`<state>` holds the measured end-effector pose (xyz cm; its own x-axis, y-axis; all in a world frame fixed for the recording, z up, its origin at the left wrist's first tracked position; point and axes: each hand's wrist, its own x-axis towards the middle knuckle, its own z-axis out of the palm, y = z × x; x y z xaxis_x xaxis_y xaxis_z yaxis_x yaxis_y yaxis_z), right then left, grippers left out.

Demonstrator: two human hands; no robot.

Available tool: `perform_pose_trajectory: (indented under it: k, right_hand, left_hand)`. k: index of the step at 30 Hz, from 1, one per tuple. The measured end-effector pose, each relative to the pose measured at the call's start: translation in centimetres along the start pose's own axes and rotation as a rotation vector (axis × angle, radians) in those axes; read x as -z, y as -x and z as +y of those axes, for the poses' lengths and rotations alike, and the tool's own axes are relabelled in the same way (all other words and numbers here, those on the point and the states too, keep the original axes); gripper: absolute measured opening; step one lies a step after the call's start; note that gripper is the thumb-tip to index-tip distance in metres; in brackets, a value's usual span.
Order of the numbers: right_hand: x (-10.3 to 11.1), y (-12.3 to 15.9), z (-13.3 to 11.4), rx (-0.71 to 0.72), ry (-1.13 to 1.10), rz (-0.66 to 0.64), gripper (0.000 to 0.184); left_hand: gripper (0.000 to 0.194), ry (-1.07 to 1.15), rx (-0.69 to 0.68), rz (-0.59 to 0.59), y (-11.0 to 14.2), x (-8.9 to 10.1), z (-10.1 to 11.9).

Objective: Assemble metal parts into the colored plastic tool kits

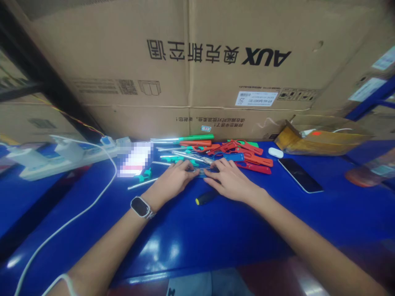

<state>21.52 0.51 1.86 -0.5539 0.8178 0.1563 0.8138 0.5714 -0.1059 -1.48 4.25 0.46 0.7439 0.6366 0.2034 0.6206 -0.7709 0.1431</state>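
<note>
My left hand (177, 177) and my right hand (230, 179) meet at the middle of the blue table (191, 234). Their fingertips are bent together around a small clear piece (202, 172), largely covered by the fingers. Just beyond lies a loose pile of long-nosed lighter parts: red handles (254, 167), an orange handle (259, 158), a blue handle (233, 156), a green handle (197, 137) and thin metal tubes (142, 183). Small green pieces (145, 176) lie left of my left hand. Partly under my right hand is a screwdriver (206, 198) with a black, yellow-ended handle.
A large cardboard box (216, 24) walls off the back. On the left are a power strip (40, 168), a white cable (89, 216) and a lit, blurred screen (135, 158). To the right are a phone (300, 176), a white case (275, 152), an open carton (327, 142) and a bottle (370, 170).
</note>
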Motion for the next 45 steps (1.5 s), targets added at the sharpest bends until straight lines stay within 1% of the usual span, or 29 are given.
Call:
perform_pose_trajectory:
  k: [4,7,10,13,15,17,20,22,27,29,31,33,35,38,41,43,45]
  right_hand:
    - [0.2,0.6,0.4,-0.044,0.040,0.019,0.043]
    - [0.0,0.8,0.9,-0.073,0.051,0.051,0.038]
    - [0.1,0.9,1.2,-0.076,0.066,0.066,0.032]
    - [0.3,0.8,1.3,-0.073,0.073,0.061,0.030]
    - [0.5,0.7,1.4,-0.070,0.070,0.060,0.029]
    - [0.6,0.2,1.4,-0.070,0.067,0.079,0.026]
    - [0.7,-1.3,1.2,-0.075,0.048,0.128,0.023]
    - [0.5,-3.0,0.9,-0.080,0.027,0.139,0.020]
    - [-0.3,-7.4,0.1,-0.114,0.043,0.008,0.015]
    - [-0.5,-8.3,0.1,-0.115,0.037,-0.029,0.014]
    - [-0.6,-8.6,0.3,-0.092,0.011,-0.034,0.013]
    - [-0.6,-8.5,0.8,-0.056,-0.038,0.000,0.013]
    - [-0.5,-7.9,1.2,-0.016,-0.133,0.059,0.011]
    - [-0.6,-6.6,1.5,0.063,-0.327,0.176,0.009]
    - [-1.1,-5.2,1.4,0.121,-0.410,0.317,0.010]
    - [-1.4,-4.4,1.1,0.139,-0.415,0.376,0.010]
    - [-1.5,-4.0,0.7,0.137,-0.447,0.396,0.010]
  left_hand:
    - [0.036,0.010,-0.024,0.014,-0.9,-0.9,0.4]
    - [0.034,0.045,-0.020,0.034,-1.6,-1.4,0.8]
    - [0.035,0.118,-0.009,0.082,-1.7,-1.2,0.6]
    - [0.039,0.185,0.056,0.171,-0.7,0.0,-0.6]
    - [0.028,0.218,0.096,0.170,0.3,0.8,-1.8]
    - [0.022,0.241,0.136,0.125,1.1,1.4,-3.0]
    - [0.018,0.242,0.178,0.059,1.7,1.5,-4.2]
    - [0.018,0.251,0.192,0.044,1.7,1.4,-4.4]
    - [0.017,0.279,0.210,0.092,1.6,1.2,-4.4]
    - [0.016,0.272,0.208,0.107,1.7,1.3,-4.4]
    - [0.015,0.261,0.207,0.101,1.7,1.4,-4.5]
    - [0.015,0.256,0.213,0.090,1.7,1.4,-4.6]
    - [0.015,0.270,0.208,0.101,1.6,1.4,-4.3]
    - [0.015,0.332,0.191,0.187,1.3,1.4,-3.5]
    - [0.020,0.467,0.247,0.279,1.0,1.2,-2.3]
    - [0.027,0.597,0.275,0.292,0.8,1.0,-1.6]
    - [0.033,0.687,0.260,0.279,0.7,0.8,-1.1]
